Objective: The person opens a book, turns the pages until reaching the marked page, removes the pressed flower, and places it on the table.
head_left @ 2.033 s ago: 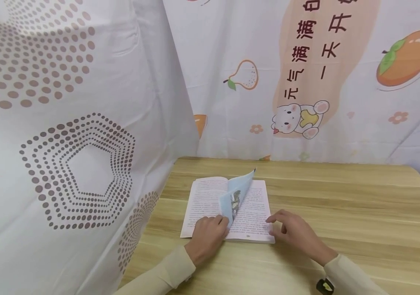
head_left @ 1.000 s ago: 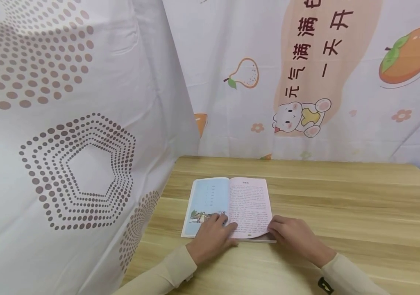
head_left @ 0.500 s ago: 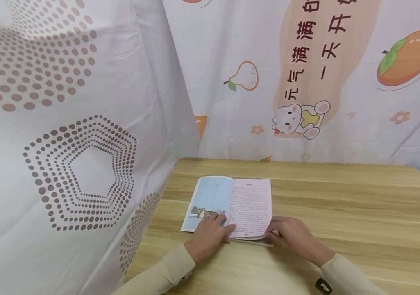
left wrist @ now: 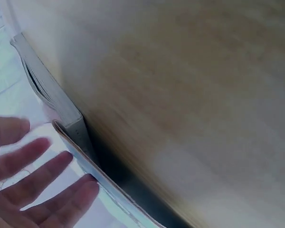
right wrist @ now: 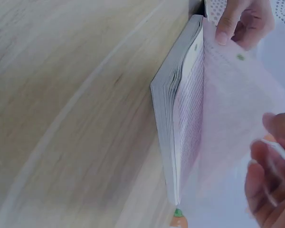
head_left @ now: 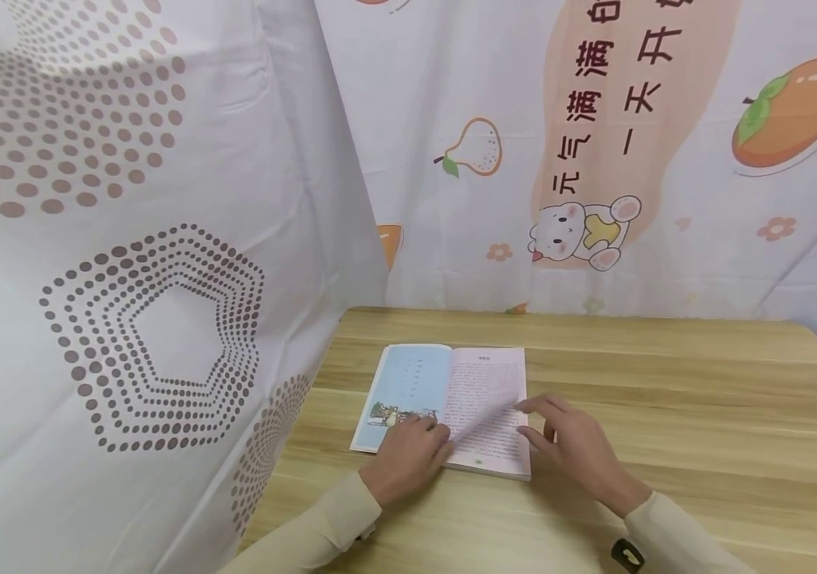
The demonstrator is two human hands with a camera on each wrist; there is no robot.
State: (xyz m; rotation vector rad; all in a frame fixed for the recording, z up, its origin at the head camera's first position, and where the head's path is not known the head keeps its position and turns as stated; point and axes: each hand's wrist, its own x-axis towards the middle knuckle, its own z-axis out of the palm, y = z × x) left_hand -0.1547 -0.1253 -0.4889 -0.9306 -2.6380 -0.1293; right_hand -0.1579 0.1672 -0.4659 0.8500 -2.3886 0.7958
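An open book (head_left: 408, 375) lies on the table, its left page blue with a drawing and its right page pinkish with print. One thin page (head_left: 483, 418) stands lifted off the right side, its lower corner curving up. My left hand (head_left: 410, 454) rests over the lower middle of the book near the spine, fingers spread in the left wrist view. By the lifted page's outer edge is my right hand (head_left: 576, 446), its index fingertip right at the page and the thumb apart below. The right wrist view shows the raised page (right wrist: 232, 104) and the thick page block (right wrist: 168, 99).
The wood-grain table (head_left: 681, 399) extends to the right of the book. A white curtain with dotted patterns (head_left: 164, 335) hangs close on the left. Behind the table hangs a cloth printed with fruit and a cartoon bear (head_left: 580, 231).
Two seconds ago a blue page was turning and then lay flat on the left. My right hand, at the lower right corner before, has moved up, and a pinkish page has lifted leftward.
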